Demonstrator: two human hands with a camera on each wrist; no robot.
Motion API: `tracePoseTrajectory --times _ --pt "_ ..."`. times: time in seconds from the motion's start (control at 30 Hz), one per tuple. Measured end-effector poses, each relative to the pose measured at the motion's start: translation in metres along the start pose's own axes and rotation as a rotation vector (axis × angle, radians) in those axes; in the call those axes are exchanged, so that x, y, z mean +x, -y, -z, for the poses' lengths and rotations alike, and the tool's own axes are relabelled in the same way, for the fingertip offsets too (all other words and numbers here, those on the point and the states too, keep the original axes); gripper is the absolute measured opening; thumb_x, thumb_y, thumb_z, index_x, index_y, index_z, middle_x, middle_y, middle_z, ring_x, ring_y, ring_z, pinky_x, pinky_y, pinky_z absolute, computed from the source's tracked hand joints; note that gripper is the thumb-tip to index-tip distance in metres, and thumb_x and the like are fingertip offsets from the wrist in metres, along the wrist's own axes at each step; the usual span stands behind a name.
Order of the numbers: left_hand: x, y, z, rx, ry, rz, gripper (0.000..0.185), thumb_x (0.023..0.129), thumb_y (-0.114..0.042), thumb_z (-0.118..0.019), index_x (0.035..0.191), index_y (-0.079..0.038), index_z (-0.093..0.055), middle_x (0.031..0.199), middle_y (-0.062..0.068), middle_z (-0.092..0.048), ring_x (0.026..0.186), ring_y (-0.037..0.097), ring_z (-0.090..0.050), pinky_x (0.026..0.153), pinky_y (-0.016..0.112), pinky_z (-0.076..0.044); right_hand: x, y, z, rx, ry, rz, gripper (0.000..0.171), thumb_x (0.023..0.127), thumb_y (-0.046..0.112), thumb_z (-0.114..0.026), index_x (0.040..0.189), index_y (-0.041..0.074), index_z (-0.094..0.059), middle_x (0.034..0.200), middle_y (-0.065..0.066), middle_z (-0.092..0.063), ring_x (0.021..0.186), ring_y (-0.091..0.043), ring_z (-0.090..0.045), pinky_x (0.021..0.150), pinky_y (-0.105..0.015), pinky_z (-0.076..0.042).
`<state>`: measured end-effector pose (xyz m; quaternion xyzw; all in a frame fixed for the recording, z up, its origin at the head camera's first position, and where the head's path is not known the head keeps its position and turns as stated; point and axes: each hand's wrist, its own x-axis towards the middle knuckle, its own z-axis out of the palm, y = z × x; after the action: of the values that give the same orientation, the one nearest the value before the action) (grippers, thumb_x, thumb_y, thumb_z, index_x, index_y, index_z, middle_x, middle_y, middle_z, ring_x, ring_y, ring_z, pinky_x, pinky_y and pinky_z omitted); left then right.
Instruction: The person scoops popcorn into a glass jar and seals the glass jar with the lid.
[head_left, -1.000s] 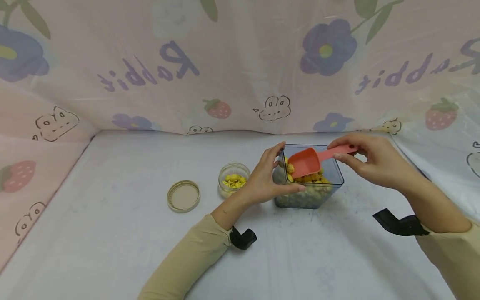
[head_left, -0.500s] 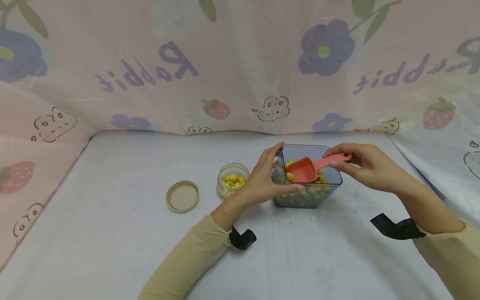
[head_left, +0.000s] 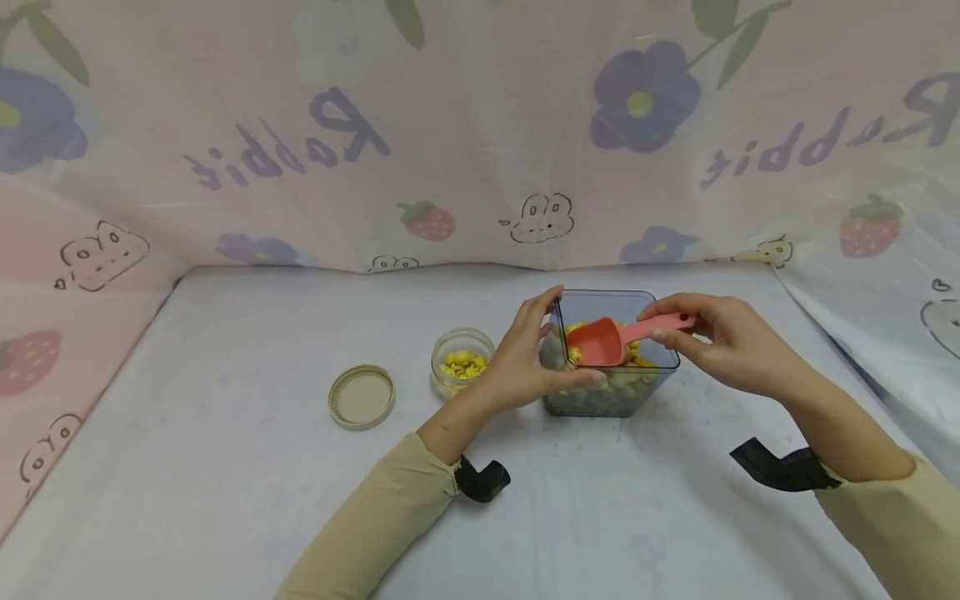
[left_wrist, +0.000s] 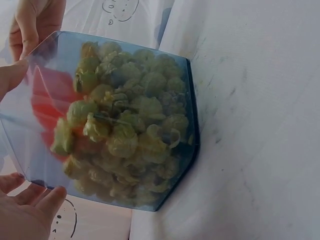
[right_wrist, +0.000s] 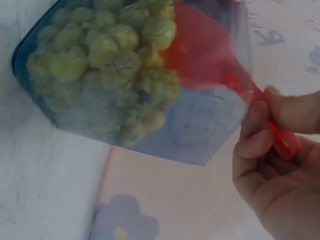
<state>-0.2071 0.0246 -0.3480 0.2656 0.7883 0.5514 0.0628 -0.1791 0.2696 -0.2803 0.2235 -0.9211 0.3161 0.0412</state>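
Right of center, left hand [head_left: 527, 358] grips bluish bin [head_left: 615, 303] across left end, likely for steadiness; right hand [head_left: 726, 340] pinches handle [head_left: 634, 332] of pink scoop [head_left: 602, 342] inside bin, apparently to avoid touching popcorn [left_wrist: 122, 140].

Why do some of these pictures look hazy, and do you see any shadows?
Head view: fairly clear, with a soft shadow on the white surface near the right sleeve; left wrist view: dimmer, popcorn dulled by the tinted container; right wrist view: soft, with the scoop hazy through the container wall.
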Motion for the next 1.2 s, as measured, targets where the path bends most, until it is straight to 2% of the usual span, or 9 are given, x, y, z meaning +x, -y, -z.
tracePoseTrajectory --times 0.13,0.33,0.4,0.53,0.63,0.77,0.97,1.07,1.2 --pt "-0.001 0.0 0.0 0.002 0.002 0.001 0.105 0.073 -0.027 -0.084 0.153 -0.017 -0.017 0.152 0.008 -0.026 0.14 0.016 -0.03 0.111 0.03 -0.035 0.001 0.001 0.001 0.034 0.017 -0.028 0.023 0.088 0.0 -0.066 0.111 0.004 -0.067 0.082 -0.003 -0.056 0.062 -0.01 -0.048 0.047 -0.024 -0.036" --pt "-0.001 0.0 0.0 -0.016 0.006 -0.013 0.103 0.075 -0.026 -0.083 0.153 -0.018 -0.017 0.152 0.009 -0.026 0.14 0.016 -0.03 0.112 0.032 -0.035 0.005 0.005 -0.005 0.051 0.026 -0.04 0.023 0.09 0.004 -0.065 0.113 0.002 -0.065 0.087 -0.006 -0.058 0.067 -0.01 -0.05 0.051 -0.023 -0.04" --pt "-0.001 -0.001 0.0 -0.024 0.007 -0.015 0.103 0.075 -0.025 -0.083 0.153 -0.017 -0.017 0.152 0.01 -0.026 0.14 0.016 -0.03 0.112 0.032 -0.035 0.007 0.005 -0.005 0.064 0.036 -0.038 0.023 0.09 0.004 -0.065 0.113 0.002 -0.065 0.084 -0.004 -0.058 0.064 -0.011 -0.049 0.05 -0.024 -0.039" --pt "-0.001 -0.001 0.0 -0.029 0.004 -0.009 0.103 0.074 -0.025 -0.084 0.153 -0.017 -0.017 0.152 0.009 -0.026 0.14 0.016 -0.029 0.112 0.032 -0.035 0.006 0.004 -0.001 0.134 0.061 -0.118 0.023 0.092 0.01 -0.064 0.114 0.004 -0.065 0.076 0.0 -0.053 0.058 -0.013 -0.045 0.046 -0.028 -0.035" --pt "-0.001 0.0 0.001 -0.027 0.001 -0.01 0.103 0.074 -0.025 -0.084 0.153 -0.017 -0.017 0.152 0.009 -0.026 0.14 0.016 -0.03 0.112 0.032 -0.034 0.004 0.001 0.002 0.181 0.073 -0.184 0.024 0.093 0.016 -0.064 0.114 0.006 -0.065 0.078 0.002 -0.057 0.063 -0.013 -0.048 0.048 -0.029 -0.036" --pt "-0.001 0.001 0.002 -0.017 0.0 -0.014 0.104 0.074 -0.025 -0.084 0.153 -0.018 -0.017 0.152 0.009 -0.026 0.14 0.015 -0.03 0.112 0.031 -0.035 0.0 -0.007 0.003 0.244 0.069 -0.221 0.02 0.093 0.015 -0.063 0.112 0.009 -0.066 0.078 0.003 -0.061 0.066 -0.012 -0.049 0.051 -0.029 -0.036" --pt "-0.001 0.002 0.001 -0.004 0.002 -0.019 0.104 0.074 -0.027 -0.084 0.153 -0.018 -0.016 0.152 0.009 -0.026 0.14 0.015 -0.029 0.112 0.031 -0.034 -0.004 -0.019 0.003 0.355 0.048 -0.218 0.017 0.095 0.009 -0.059 0.11 0.013 -0.067 0.078 0.004 -0.063 0.068 -0.013 -0.049 0.058 -0.026 -0.041" --pt "-0.001 0.002 0.001 -0.005 -0.001 -0.014 0.105 0.074 -0.028 -0.084 0.153 -0.02 -0.016 0.153 0.008 -0.025 0.14 0.015 -0.03 0.112 0.032 -0.035 -0.006 -0.023 0.003 0.403 0.046 -0.197 0.019 0.096 0.007 -0.056 0.111 0.011 -0.067 0.077 0.004 -0.06 0.07 -0.014 -0.048 0.06 -0.026 -0.041" --pt "-0.002 0.003 0.001 -0.005 0.0 -0.005 0.104 0.074 -0.029 -0.083 0.153 -0.022 -0.015 0.153 0.006 -0.025 0.139 0.016 -0.032 0.112 0.036 -0.036 -0.008 -0.03 0.001 0.537 0.042 -0.175 0.022 0.096 0.003 -0.053 0.112 0.01 -0.067 0.082 0.004 -0.062 0.074 -0.012 -0.051 0.065 -0.02 -0.045"
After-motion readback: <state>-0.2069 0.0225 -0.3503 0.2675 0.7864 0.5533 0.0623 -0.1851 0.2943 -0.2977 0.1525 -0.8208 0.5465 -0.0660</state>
